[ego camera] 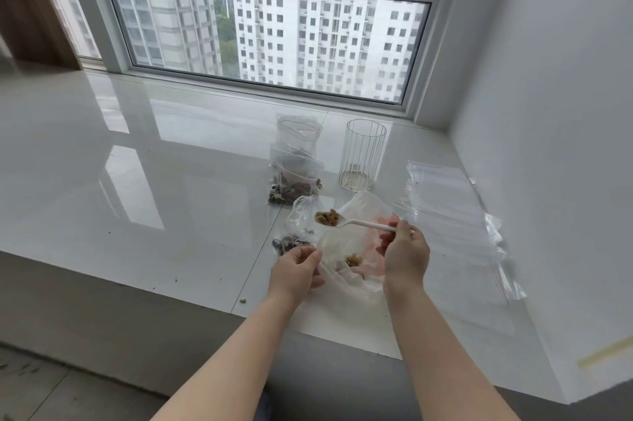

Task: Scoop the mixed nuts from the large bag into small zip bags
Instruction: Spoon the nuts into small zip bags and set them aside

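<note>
White tabletop below a window. Right hand pinches a plastic spoon loaded with nuts above the large bag; left hand pinches that bag's edge. Filled small bags stand behind.

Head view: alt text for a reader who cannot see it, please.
The right hand holds a white spoon loaded with nuts above an open small bag, whose near edge the left hand grips. The large bag lies between them on a glossy sill, filled bags behind.
</note>
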